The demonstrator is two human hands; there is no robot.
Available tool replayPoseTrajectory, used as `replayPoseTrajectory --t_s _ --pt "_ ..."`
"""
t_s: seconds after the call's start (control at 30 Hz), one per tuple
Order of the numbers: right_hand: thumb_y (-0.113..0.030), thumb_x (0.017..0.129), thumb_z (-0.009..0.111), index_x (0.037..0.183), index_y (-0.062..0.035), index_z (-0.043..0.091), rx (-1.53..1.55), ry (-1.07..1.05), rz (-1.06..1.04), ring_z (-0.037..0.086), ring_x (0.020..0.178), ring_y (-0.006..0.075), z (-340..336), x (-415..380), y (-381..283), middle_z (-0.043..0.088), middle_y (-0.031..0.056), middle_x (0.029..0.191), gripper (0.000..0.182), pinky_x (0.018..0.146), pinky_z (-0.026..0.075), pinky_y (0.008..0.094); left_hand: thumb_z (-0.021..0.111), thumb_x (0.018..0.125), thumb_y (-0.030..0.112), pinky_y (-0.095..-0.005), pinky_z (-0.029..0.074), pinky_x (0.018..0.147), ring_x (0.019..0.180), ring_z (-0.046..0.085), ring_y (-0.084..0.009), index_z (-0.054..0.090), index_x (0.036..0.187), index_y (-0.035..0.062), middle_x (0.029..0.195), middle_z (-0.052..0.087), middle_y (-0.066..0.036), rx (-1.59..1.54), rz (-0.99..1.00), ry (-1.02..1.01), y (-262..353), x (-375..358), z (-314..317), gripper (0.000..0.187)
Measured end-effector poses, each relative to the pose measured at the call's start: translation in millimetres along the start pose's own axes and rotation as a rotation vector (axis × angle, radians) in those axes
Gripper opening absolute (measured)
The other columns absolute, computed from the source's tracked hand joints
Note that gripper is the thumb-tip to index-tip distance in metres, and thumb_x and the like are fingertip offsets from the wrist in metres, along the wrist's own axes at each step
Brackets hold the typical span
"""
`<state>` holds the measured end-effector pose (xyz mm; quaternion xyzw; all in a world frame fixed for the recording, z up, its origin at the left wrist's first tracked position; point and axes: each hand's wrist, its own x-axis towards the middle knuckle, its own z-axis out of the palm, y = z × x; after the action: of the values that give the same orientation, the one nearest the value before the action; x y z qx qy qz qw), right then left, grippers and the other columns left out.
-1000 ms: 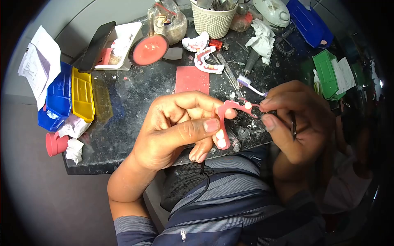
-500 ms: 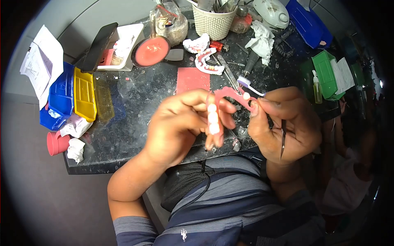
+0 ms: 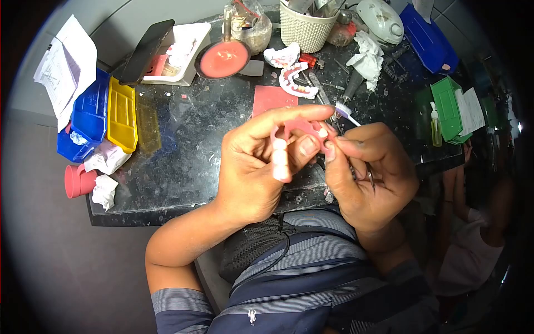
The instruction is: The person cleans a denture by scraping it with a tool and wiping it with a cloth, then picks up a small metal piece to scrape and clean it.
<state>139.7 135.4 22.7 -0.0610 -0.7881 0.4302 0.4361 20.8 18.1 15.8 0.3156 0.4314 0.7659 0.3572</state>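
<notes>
A pink denture (image 3: 300,124) with white teeth is up in front of me, above the near part of the bench. My left hand (image 3: 249,172) is closed around it, index finger along the far side and thumb on the inner side. My right hand (image 3: 379,177) pinches its right end between thumb and fingertips. A thin pointed metal tool (image 3: 371,180) is tucked in the curled fingers of that hand, most of it hidden. Beyond the hands lie a pink wax sheet (image 3: 274,100) and a purple-and-white toothbrush (image 3: 347,114).
On the dark bench (image 3: 183,183) stand a pan of pink wax (image 3: 223,59), dental casts (image 3: 297,83), a white box (image 3: 189,69), a woven basket (image 3: 305,30) and crumpled tissue (image 3: 368,58). Bins, yellow (image 3: 122,119) and green (image 3: 446,106), flank it. Another person (image 3: 470,250) is at the right.
My left hand has shifted its grip, with the thumb now inside the denture and the index finger stretched along it. My right hand has moved slightly left, and its tool has turned. The view has shifted slightly.
</notes>
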Motion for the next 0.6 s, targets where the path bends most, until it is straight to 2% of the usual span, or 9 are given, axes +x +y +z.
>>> replayPoseTrajectory --t_s 0.07,0.17,0.23,0.3,0.4,0.47,0.5,0.57,0.6 --pt "0.006 0.075 0.075 0.096 -0.002 0.065 0.001 -0.028 0.004 0.054 0.063 0.0108 -4 4 -5 0.062 0.0082 0.082 0.024 0.056 0.043 0.0234 0.068 0.093 0.015 -0.0322 0.053 0.083 0.095 0.065 -0.0194 0.058 0.125 -0.0053 0.107 0.067 -0.015 0.04 0.002 0.01 1 0 -2 0.039" --pt "-0.005 0.086 0.066 0.108 -0.0007 0.067 0.052 -0.144 0.101 0.045 0.063 0.0095 -24 12 -13 0.059 0.0056 0.088 0.022 0.057 0.037 0.0214 0.064 0.096 0.013 -0.0323 0.053 0.077 0.089 0.064 -0.021 0.055 0.127 -0.0063 0.103 0.065 -0.016 0.055 0.056 -0.015 4 1 -3 0.038" --pt "-0.008 0.095 0.048 0.126 0.0113 0.056 0.183 -0.174 0.181 0.037 0.065 0.0058 -34 18 -12 0.053 0.0094 0.101 0.037 0.061 0.032 0.0213 0.062 0.097 0.014 -0.0329 0.053 0.073 0.085 0.064 -0.0224 0.052 0.13 -0.0072 0.101 0.063 -0.017 0.002 0.083 -0.029 6 1 -2 0.04" --pt "-0.01 0.099 0.047 0.133 0.0145 0.05 0.162 -0.184 0.189 0.037 0.062 0.0063 -39 18 -9 0.053 0.0073 0.093 0.042 0.057 0.034 0.0203 0.06 0.098 0.014 -0.0345 0.055 0.073 0.085 0.065 -0.024 0.05 0.131 -0.0082 0.1 0.062 -0.017 0.015 0.104 -0.043 6 1 -1 0.041" --pt "-0.01 0.101 0.044 0.136 0.0141 0.043 0.122 -0.147 0.313 0.043 0.06 0.007 -40 19 -16 0.055 0.0091 0.086 0.043 0.054 0.042 0.0192 0.059 0.098 0.013 -0.0362 0.057 0.073 0.083 0.066 -0.0256 0.049 0.131 -0.0088 0.1 0.061 -0.018 -0.022 0.105 -0.077 11 1 1 0.041" --pt "-0.01 0.103 0.041 0.142 0.014 0.03 0.163 -0.089 0.377 0.053 0.062 0.0093 -38 24 -23 0.059 0.014 0.082 0.047 0.055 0.053 0.0216 0.058 0.098 0.012 -0.0365 0.06 0.066 0.079 0.067 -0.027 0.047 0.132 -0.0094 0.101 0.06 -0.019 0.016 0.118 -0.088 13 0 1 0.041" --pt "-0.01 0.103 0.041 0.142 0.014 0.03 0.164 -0.088 0.38 0.053 0.062 0.0093 -44 23 -18 0.059 0.014 0.082 0.047 0.055 0.053 0.0216 0.058 0.098 0.012 -0.0365 0.06 0.066 0.079 0.067 -0.027 0.047 0.132 -0.0094 0.101 0.06 -0.019 0.016 0.115 -0.087 16 -1 3 0.041" --pt "-0.011 0.103 0.042 0.144 0.0136 0.02 0.352 -0.215 0.335 0.066 0.075 0.0227 -66 19 -4 0.062 0.0251 0.096 0.053 0.068 0.061 0.0367 0.057 0.099 0.011 -0.0347 0.06 0.056 0.073 0.067 -0.026 0.046 0.13 -0.0107 0.101 0.06 -0.02 -0.06 0.041 -0.075 21 -2 7 0.04" --pt "-0.011 0.103 0.042 0.144 0.0136 0.02 0.352 -0.213 0.338 0.066 0.075 0.0227 -71 21 -2 0.062 0.0251 0.096 0.053 0.068 0.061 0.0367 0.057 0.099 0.011 -0.0347 0.06 0.056 0.073 0.067 -0.026 0.046 0.13 -0.0107 0.101 0.06 -0.02 -0.06 0.038 -0.075 22 -3 7 0.04"
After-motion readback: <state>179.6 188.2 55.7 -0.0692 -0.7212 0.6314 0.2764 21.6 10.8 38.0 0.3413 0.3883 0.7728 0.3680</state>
